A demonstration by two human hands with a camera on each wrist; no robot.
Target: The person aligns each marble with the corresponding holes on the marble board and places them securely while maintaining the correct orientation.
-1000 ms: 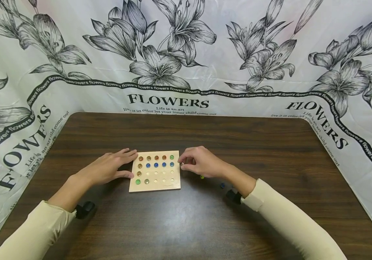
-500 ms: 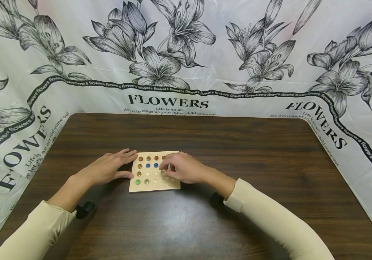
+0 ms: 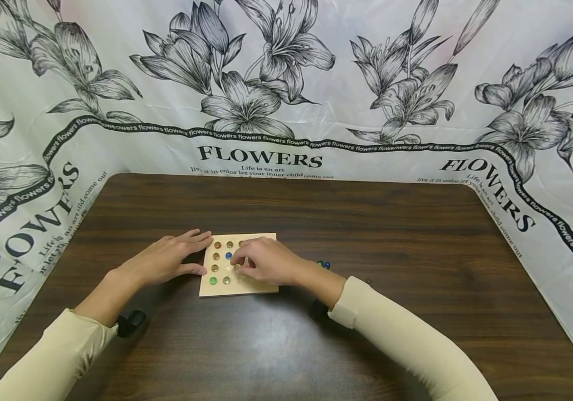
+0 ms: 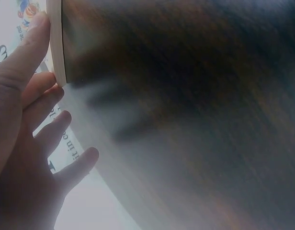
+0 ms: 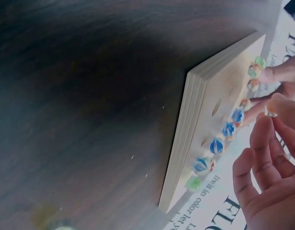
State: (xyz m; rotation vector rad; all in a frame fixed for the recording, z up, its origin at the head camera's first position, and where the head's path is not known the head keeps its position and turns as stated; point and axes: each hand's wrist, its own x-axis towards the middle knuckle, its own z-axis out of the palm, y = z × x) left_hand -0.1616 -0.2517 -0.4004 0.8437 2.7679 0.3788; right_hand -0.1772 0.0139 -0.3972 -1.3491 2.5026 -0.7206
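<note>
A pale wooden board (image 3: 213, 291) with rows of round hollows lies on the table, several marbles seated in it. My left hand (image 3: 166, 259) rests against its left edge, thumb and fingers fairly straight and spread. In the left wrist view the thumb (image 4: 36, 40) touches the board's side near a corner. My right hand (image 3: 272, 262) is over the board, pinching a clear, amber-tinted marble (image 5: 270, 111) between thumb and fingertips. Blue marbles (image 5: 217, 146) and a green marble (image 5: 193, 183) show in the board. The right hand hides much of the board's right side in the head view.
Beyond the right forearm lie a few loose marbles (image 3: 323, 264), and a small dark one (image 3: 368, 282) sits by the sleeve. The dark wooden table (image 3: 416, 234) is bordered by a white flower-printed cloth (image 3: 381, 161).
My right hand has moved left from beside the board's right edge to over its middle, carrying the marble. My left hand has stayed at the board's left edge.
</note>
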